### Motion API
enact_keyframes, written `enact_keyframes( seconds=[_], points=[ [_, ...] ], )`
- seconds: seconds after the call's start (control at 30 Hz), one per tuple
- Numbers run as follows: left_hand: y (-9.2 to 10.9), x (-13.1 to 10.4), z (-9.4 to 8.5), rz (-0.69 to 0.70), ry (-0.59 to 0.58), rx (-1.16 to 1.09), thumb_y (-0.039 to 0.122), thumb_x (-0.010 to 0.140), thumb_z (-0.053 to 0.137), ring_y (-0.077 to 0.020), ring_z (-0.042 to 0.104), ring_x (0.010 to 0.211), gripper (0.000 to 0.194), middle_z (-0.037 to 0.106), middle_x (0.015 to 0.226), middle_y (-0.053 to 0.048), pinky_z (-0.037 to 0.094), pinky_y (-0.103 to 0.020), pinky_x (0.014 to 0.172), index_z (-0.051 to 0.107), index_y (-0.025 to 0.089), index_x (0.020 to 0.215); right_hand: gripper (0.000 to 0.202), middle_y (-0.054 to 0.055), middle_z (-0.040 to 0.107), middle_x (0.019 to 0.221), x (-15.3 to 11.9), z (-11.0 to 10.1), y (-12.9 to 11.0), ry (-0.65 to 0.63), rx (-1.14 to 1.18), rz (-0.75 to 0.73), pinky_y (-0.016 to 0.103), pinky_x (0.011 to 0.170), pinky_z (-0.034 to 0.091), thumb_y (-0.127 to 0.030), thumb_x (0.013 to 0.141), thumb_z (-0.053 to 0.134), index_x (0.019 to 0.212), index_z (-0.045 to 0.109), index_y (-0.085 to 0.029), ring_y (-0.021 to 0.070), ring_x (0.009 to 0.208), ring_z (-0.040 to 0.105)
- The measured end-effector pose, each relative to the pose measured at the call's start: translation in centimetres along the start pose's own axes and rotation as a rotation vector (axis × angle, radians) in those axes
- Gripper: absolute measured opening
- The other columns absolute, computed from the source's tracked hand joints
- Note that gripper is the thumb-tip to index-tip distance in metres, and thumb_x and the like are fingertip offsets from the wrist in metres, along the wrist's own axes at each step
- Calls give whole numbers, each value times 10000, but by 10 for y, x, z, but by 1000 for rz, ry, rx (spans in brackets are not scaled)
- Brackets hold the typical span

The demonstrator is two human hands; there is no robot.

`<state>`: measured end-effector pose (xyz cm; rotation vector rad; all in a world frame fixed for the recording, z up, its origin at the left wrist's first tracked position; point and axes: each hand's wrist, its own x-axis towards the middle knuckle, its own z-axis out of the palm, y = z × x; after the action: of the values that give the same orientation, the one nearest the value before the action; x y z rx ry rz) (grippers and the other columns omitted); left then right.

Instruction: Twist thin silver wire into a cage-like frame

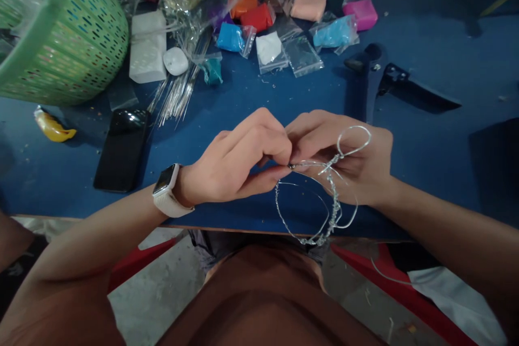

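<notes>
Both hands meet over the front of the blue table, working on a frame of twisted silver wire [334, 206]. With thumb and forefinger, my left hand [239, 159] pinches the wire at a small dark spot. My right hand [344, 151] has its fingers closed round the wire just beside that pinch, its fingertips partly hidden. Below the hands hangs a large wire ring, its right side wound with twisted strands. A smaller loop sticks up across the back of my right hand. On my left wrist is a watch [167, 189] with a pale strap.
A green basket [77, 38] stands at the back left, near a black phone [121, 151] and a yellow object [54, 125]. Loose straight wires [178, 100] lie behind my left hand. Bagged coloured clay [257, 17] spreads along the back. Dark-handled cutters [371, 81] lie beyond my right hand.
</notes>
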<state>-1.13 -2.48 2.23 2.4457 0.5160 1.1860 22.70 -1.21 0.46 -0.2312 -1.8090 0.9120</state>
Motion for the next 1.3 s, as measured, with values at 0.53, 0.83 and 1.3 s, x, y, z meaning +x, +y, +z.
enact_keyframes(
  seconds=[0.53,0.83,1.3],
  points=[
    [5,4,-4,41,-20,6,262,1167,710,-173,793,958,154,808,1006,-51,663,-291,722,630,246,1036,75,4,797,971,-1,2,-6,-32,-168,-97,362,825,695,-268,1161,738,1172,793,-318,215,954,826],
    [5,5,4,14,82,-82,227,1148,733,-155,726,785,109,760,948,-25,659,-331,660,646,255,1086,158,43,830,968,-3,8,-1,95,-59,-111,324,801,721,-160,1053,837,1193,836,-233,208,909,853],
    [9,4,6,-57,150,-121,228,1123,824,-109,755,827,70,829,1039,-38,634,-244,700,761,200,1112,287,62,890,1080,-7,-11,3,-27,-276,-269,374,723,745,-205,983,937,1233,835,-302,270,986,889]
  ],
)
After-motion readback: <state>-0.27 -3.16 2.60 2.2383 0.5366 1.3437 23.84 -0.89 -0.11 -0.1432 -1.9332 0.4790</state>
